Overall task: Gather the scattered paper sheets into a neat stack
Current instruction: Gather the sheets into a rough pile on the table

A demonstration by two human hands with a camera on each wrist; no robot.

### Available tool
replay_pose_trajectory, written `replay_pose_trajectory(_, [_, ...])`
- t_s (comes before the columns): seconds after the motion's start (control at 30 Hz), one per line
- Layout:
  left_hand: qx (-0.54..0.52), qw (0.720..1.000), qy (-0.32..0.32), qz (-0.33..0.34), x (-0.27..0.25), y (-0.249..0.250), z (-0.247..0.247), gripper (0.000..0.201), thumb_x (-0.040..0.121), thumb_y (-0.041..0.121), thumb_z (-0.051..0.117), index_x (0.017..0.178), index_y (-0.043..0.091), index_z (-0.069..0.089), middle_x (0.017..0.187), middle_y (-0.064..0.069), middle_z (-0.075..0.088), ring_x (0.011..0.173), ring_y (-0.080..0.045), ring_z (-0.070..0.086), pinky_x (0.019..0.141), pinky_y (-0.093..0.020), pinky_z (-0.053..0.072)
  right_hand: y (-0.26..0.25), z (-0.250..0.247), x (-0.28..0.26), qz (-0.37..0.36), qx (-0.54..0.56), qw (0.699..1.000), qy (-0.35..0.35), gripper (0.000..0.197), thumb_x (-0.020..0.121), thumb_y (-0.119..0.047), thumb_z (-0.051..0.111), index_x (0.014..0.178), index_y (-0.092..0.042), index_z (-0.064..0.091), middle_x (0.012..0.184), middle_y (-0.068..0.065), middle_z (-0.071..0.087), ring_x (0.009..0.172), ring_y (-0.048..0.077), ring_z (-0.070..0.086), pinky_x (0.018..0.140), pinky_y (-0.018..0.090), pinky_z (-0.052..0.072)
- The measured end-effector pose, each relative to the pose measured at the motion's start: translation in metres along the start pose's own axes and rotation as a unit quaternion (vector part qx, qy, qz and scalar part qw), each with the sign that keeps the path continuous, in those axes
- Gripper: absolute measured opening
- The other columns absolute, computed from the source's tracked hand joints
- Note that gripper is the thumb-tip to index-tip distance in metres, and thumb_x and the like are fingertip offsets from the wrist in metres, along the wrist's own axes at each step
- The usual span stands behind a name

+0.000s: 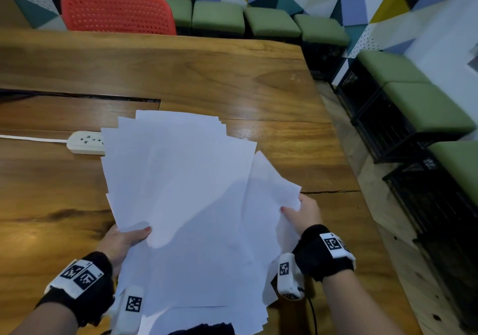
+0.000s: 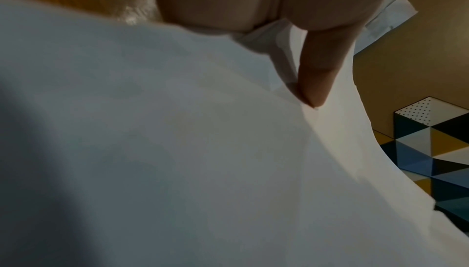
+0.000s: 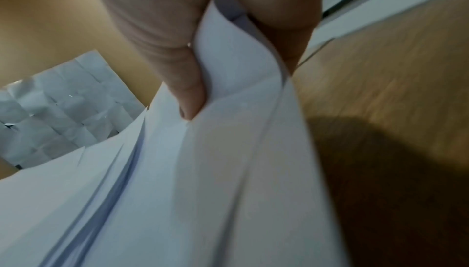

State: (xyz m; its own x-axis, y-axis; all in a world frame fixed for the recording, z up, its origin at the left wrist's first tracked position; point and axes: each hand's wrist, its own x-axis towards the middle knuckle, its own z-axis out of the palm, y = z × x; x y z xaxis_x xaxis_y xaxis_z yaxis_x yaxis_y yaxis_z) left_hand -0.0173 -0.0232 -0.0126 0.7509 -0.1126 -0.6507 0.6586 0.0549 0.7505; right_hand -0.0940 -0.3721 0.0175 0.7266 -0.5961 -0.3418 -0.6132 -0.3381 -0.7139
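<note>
Now the paper sheets (image 1: 186, 192) are held up over the wooden table (image 1: 232, 81), fanned and uneven; one side is pinched by the left hand (image 1: 121, 241), the other by the right hand (image 1: 302, 214); next, the edges likely need tapping square.

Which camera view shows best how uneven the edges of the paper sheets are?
The head view: the sheets appear whole, fanned out between both hands. The right wrist view shows only some layered edges near the thumb; the left wrist view shows one plain surface.
</note>
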Motion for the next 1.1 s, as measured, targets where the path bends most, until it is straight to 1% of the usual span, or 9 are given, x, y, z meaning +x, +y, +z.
replay_pose_trajectory(0.17, [0.011,1.0,0.007,-0.001,0.007,-0.003,-0.002,0.041,0.085,-0.006,0.056,0.125,-0.002,0.052,0.121,-0.026,0.06,0.109,-0.044,0.058,0.098,-0.057,0.041,0.001,-0.025,-0.013,-0.037,-0.041,0.996,0.073,0.023,0.087,-0.008,0.058,0.108,-0.004,0.063,0.098,0.005,0.065,0.096,0.027,0.059,0.078,0.025,0.039])
replay_pose_trajectory(0.27, [0.016,1.0,0.012,-0.001,0.01,-0.005,-0.003,0.042,0.084,-0.004,0.058,0.126,0.0,0.052,0.121,-0.025,0.061,0.109,-0.043,0.058,0.1,-0.059,0.039,0.003,-0.036,-0.016,-0.049,-0.047,0.983,0.171,0.02,0.087,-0.009,0.056,0.104,-0.001,0.064,0.1,0.016,0.068,0.096,0.035,0.058,0.078,0.028,0.039])
replay_pose_trajectory(0.43, [0.02,1.0,0.006,-0.002,0.011,-0.008,-0.005,0.041,0.085,-0.005,0.057,0.125,0.001,0.052,0.12,-0.025,0.061,0.109,-0.044,0.057,0.099,-0.06,0.039,-0.004,-0.054,-0.027,-0.068,0.04,0.956,0.283,0.027,0.084,-0.018,0.054,0.105,-0.004,0.065,0.096,0.019,0.068,0.09,0.037,0.061,0.079,0.033,0.046])
replay_pose_trajectory(0.53, [0.027,1.0,-0.006,0.005,0.011,-0.007,-0.005,0.041,0.085,-0.005,0.056,0.125,0.001,0.052,0.12,-0.024,0.061,0.109,-0.044,0.057,0.099,-0.059,0.04,-0.02,-0.066,-0.036,-0.096,0.082,0.938,0.324,0.026,0.086,-0.018,0.052,0.102,-0.002,0.065,0.085,0.017,0.064,0.077,0.03,0.055,0.071,0.028,0.038])
replay_pose_trajectory(0.7, [0.031,0.999,-0.018,0.035,0.004,-0.005,0.0,0.031,0.087,-0.008,0.054,0.114,0.007,0.053,0.094,-0.011,0.064,0.085,-0.03,0.059,0.071,-0.034,0.045,-0.045,-0.076,-0.044,-0.147,0.119,0.903,0.386,0.022,0.086,-0.018,0.052,0.097,-0.004,0.066,0.075,0.008,0.057,0.069,0.027,0.052,0.059,0.021,0.034])
replay_pose_trajectory(0.87, [0.022,0.999,-0.028,0.021,0.003,-0.004,0.0,0.027,0.086,-0.008,0.053,0.108,0.007,0.055,0.094,-0.015,0.064,0.085,-0.034,0.059,0.071,-0.037,0.046,-0.07,-0.1,-0.043,-0.188,0.132,0.859,0.457,0.016,0.086,-0.013,0.057,0.092,-0.002,0.067,0.075,0.011,0.06,0.068,0.017,0.054,0.064,0.019,0.037])
replay_pose_trajectory(0.93, [0.014,0.999,-0.031,0.007,0.005,-0.003,-0.001,0.025,0.085,-0.008,0.053,0.103,0.009,0.058,0.098,-0.02,0.064,0.089,-0.039,0.06,0.075,-0.043,0.048,-0.083,-0.108,-0.043,-0.22,0.156,0.846,0.46,0.012,0.085,-0.014,0.058,0.08,-0.008,0.067,0.07,0.004,0.058,0.057,-0.006,0.054,0.056,0.009,0.037])
replay_pose_trajectory(1.0, [0.005,0.999,-0.036,-0.005,0.005,-0.002,-0.001,0.027,0.085,-0.007,0.054,0.107,0.008,0.058,0.105,-0.024,0.063,0.096,-0.045,0.059,0.083,-0.051,0.048,-0.097,-0.11,-0.045,-0.232,0.179,0.837,0.463,0.018,0.083,-0.015,0.058,0.066,-0.023,0.058,0.06,-0.008,0.053,0.053,-0.011,0.051,0.053,0.005,0.036])
replay_pose_trajectory(1.1, [0.004,0.999,-0.044,-0.015,0.005,-0.001,-0.002,0.03,0.084,-0.007,0.055,0.112,0.004,0.057,0.108,-0.026,0.063,0.098,-0.047,0.06,0.087,-0.056,0.046,-0.103,-0.104,-0.042,-0.236,0.249,0.83,0.44,0.018,0.081,-0.011,0.061,0.07,-0.025,0.059,0.056,-0.023,0.057,0.055,-0.019,0.052,0.057,0.002,0.039])
